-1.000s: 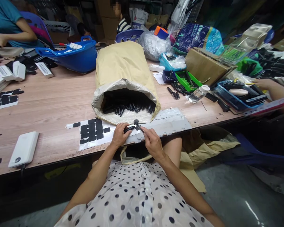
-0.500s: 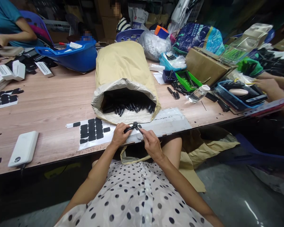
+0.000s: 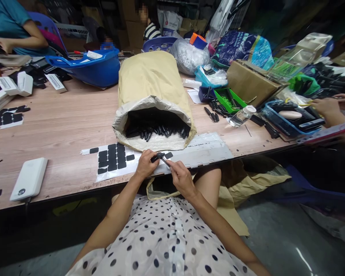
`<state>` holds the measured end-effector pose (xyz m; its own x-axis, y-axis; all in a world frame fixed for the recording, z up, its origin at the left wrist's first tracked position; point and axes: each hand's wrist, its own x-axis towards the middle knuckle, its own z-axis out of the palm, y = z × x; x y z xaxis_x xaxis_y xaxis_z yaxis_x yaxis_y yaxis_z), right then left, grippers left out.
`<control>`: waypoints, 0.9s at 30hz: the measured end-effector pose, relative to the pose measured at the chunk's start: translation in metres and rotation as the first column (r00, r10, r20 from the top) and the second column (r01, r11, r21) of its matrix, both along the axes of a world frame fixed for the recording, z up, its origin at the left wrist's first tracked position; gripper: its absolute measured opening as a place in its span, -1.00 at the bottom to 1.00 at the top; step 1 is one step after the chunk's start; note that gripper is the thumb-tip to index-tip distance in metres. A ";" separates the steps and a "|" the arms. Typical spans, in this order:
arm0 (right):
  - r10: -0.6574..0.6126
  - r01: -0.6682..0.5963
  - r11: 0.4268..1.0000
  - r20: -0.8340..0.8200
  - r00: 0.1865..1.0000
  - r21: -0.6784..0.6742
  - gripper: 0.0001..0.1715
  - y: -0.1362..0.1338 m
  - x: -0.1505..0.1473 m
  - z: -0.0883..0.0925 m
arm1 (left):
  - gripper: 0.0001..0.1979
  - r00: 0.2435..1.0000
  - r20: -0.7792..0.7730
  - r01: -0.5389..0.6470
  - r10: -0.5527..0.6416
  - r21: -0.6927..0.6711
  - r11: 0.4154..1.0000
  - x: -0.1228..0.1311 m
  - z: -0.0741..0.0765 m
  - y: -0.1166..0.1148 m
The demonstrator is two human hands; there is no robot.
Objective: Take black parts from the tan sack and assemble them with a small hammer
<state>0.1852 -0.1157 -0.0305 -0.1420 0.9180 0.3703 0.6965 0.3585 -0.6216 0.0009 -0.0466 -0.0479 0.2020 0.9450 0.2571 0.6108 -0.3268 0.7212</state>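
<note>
My left hand (image 3: 146, 164) is closed on a small black part (image 3: 158, 156) with a rounded end, over the table's front edge. In my right hand (image 3: 183, 178) is a thin metal-looking tool (image 3: 165, 161), its tip touching the black part. Just behind, an open tan sack (image 3: 152, 78) lies with its mouth towards me, full of black pieces (image 3: 161, 131). Left of my hands, rows of black stickers (image 3: 112, 157) are on a white sheet. One black sticker (image 3: 168, 155) lies beside the black part, on a grey board (image 3: 204, 147).
A white power bank (image 3: 29, 179) lies at the left, a blue basin (image 3: 94, 71) behind it. At the right are a clear bottle (image 3: 240, 117), a green tray (image 3: 229, 100) and a blue basket (image 3: 293, 119). Other people's hands (image 3: 329, 109) are at the far right.
The rounded end of the black part has shifted left and down, closer to my left fingers. My right hand and the tool have moved slightly left.
</note>
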 end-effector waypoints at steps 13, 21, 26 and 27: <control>-0.361 0.340 0.931 0.443 0.820 0.131 -0.57 0.070 0.048 -0.012 | -0.90 1.000 -0.012 0.006 -0.006 -0.005 1.000 0.000 -0.004 0.001; -0.426 0.385 0.904 0.487 0.762 0.188 -0.59 0.073 0.042 -0.027 | -0.91 0.995 -0.060 0.085 -0.083 0.044 0.995 -0.004 0.006 -0.001; -0.429 0.379 0.903 0.485 0.762 0.203 -0.59 0.074 0.042 -0.028 | -0.83 0.942 0.023 0.335 -0.335 -0.050 0.941 0.012 0.024 -0.040; -0.429 0.378 0.903 0.484 0.763 0.205 -0.59 0.074 0.042 -0.028 | -0.82 0.924 0.042 0.382 -0.379 -0.106 0.918 0.018 0.024 -0.050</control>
